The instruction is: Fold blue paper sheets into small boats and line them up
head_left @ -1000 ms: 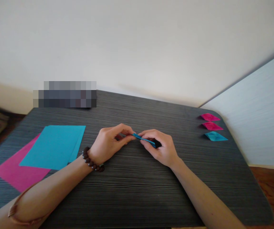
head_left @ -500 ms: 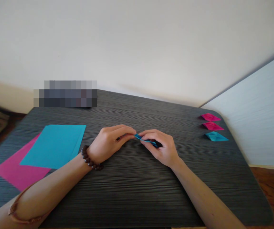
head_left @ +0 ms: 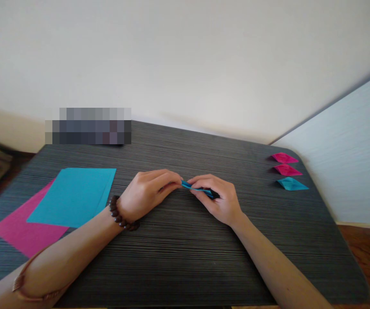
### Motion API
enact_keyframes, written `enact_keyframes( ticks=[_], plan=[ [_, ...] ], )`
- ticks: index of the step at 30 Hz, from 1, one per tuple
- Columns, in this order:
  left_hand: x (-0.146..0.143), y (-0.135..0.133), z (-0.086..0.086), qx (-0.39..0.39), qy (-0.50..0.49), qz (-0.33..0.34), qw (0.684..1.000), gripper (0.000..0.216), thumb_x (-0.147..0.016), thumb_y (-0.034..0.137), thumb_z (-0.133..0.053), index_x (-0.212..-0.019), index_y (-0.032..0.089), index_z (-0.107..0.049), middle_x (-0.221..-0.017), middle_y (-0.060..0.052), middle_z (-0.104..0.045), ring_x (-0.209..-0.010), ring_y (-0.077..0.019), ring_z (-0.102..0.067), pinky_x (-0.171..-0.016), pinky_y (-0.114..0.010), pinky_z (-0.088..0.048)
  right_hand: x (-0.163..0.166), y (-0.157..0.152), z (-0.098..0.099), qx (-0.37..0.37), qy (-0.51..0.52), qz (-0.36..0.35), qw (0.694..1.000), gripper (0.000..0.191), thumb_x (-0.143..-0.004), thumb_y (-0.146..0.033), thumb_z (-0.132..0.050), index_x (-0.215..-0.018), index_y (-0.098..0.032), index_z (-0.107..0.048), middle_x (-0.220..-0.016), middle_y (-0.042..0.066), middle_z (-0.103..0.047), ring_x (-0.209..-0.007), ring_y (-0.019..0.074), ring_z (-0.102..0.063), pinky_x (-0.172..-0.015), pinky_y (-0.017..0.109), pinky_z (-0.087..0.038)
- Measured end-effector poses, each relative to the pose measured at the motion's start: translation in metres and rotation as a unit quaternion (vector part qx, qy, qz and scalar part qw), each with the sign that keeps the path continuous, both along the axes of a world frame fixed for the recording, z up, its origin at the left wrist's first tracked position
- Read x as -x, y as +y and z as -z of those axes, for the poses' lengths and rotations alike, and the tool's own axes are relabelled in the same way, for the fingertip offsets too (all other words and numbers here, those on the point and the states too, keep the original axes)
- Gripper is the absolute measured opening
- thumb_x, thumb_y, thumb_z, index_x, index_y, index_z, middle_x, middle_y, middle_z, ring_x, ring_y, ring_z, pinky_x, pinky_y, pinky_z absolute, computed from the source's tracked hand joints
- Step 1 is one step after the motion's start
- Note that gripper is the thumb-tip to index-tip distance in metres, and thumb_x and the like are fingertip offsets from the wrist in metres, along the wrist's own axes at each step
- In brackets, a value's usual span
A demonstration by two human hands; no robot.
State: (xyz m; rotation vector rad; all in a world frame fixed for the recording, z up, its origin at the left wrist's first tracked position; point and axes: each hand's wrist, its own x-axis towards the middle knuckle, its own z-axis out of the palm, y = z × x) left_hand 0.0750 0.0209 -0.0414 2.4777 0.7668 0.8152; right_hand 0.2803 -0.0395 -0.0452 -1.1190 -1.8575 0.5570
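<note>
A small folded blue paper piece (head_left: pixel 195 188) lies low over the middle of the dark striped table (head_left: pixel 178 257). My left hand (head_left: pixel 148 191), with a dark bead bracelet on the wrist, pinches its left tip. My right hand (head_left: pixel 219 196) is closed round its right end, fingers curled over it. Most of the paper is hidden between the fingers.
Flat blue sheets (head_left: pixel 74 195) lie on a pink sheet (head_left: pixel 24 234) at the left. Two pink folded shapes (head_left: pixel 284 164) and one blue folded shape (head_left: pixel 291 184) sit in a row at the table's right edge, by a pale wall panel (head_left: pixel 349 163). A blurred dark object (head_left: pixel 88 126) rests at the back left.
Both hands have sunk slightly toward the table and pressed closer on the blue paper, which now looks flatter and shorter between the fingers.
</note>
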Motion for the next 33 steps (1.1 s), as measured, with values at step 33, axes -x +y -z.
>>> enact_keyframes(
  ticks=[33],
  plan=[
    [-0.004,-0.0012,-0.0056,0.111,-0.089,-0.05,0.989,0.011,-0.083,0.025,-0.057,-0.083,0.022,-0.068,-0.088,0.0,-0.069,-0.084,-0.0135,-0.063,-0.08,-0.026,-0.051,0.0066,-0.0027,0.0085,-0.012,-0.031,0.092,0.995,0.024,-0.081,-0.018,-0.059,-0.103,-0.025,-0.057,-0.09,0.0,-0.07,-0.072,0.0129,-0.068,-0.071,0.026,-0.055]
  ],
)
